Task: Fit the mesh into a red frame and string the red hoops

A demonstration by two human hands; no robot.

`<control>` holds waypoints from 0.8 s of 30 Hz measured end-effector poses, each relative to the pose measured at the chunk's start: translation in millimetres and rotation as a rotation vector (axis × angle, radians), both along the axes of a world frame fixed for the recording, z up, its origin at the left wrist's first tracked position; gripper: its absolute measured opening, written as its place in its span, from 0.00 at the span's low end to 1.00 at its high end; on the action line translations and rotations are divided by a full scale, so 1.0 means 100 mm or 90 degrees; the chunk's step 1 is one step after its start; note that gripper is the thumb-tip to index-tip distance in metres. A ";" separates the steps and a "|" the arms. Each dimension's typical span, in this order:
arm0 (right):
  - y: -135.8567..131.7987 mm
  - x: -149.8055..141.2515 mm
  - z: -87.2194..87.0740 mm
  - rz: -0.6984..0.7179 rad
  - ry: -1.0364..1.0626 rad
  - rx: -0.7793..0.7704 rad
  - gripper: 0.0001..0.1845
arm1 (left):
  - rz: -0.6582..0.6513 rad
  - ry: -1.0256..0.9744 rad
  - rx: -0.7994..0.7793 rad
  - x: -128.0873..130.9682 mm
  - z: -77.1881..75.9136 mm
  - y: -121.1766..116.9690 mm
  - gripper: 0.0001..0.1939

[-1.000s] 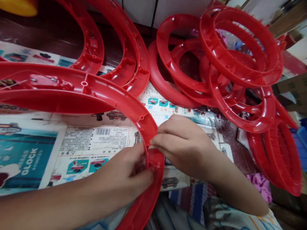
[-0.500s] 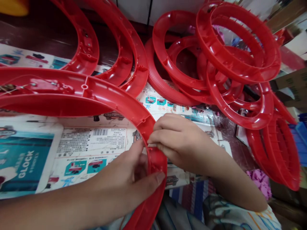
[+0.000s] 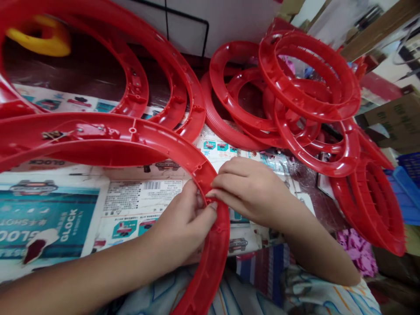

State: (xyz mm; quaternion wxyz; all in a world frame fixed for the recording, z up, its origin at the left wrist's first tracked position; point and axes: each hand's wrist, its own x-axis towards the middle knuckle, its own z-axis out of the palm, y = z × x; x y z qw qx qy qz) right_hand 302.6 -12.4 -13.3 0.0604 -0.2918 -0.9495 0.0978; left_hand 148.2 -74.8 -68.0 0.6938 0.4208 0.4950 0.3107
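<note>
A large red plastic ring point(image 3: 170, 142), its hollow ribbed side facing up, curves across the view and down toward my lap. My left hand point(image 3: 187, 225) grips its right side from within the curve, with the thumb over the channel. My right hand point(image 3: 251, 188) reaches in from the outer edge, fingers closed and tips pressed together in the channel beside my left thumb. Whatever lies between those fingertips is hidden. Farther left in the channel sit a pink moulded part point(image 3: 90, 130) and a small bundle of thin wire point(image 3: 52, 134).
More red rings point(image 3: 193, 105) stand at the back left, near a yellow plastic piece point(image 3: 49, 37). Several rings point(image 3: 308, 107) are piled at the right. Printed card sheets point(image 3: 131, 197) cover the tabletop. Pink pieces point(image 3: 357, 251) and a blue crate point(image 3: 405, 192) lie at the right.
The view has shifted, so the scene sits lower and farther right at the left side. My left thumb has drawn up the channel, close to my right fingertips. My right hand stays at the same spot.
</note>
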 end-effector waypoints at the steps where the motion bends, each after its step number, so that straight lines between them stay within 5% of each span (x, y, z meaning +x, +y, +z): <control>1: -0.01 -0.01 0.04 -0.011 -0.017 0.020 0.14 | -0.020 0.029 0.014 -0.04 0.03 0.01 0.08; 8: -0.08 -0.20 0.28 0.063 -0.038 0.109 0.13 | -0.181 0.066 0.005 -0.23 0.28 0.01 0.08; 12: -0.11 -0.23 0.31 0.083 -0.008 0.060 0.15 | -0.192 0.058 0.082 -0.26 0.22 -0.06 0.07; 24: 0.05 -0.24 0.34 0.105 -0.025 -0.049 0.12 | -0.219 0.033 0.094 -0.27 0.14 -0.03 0.11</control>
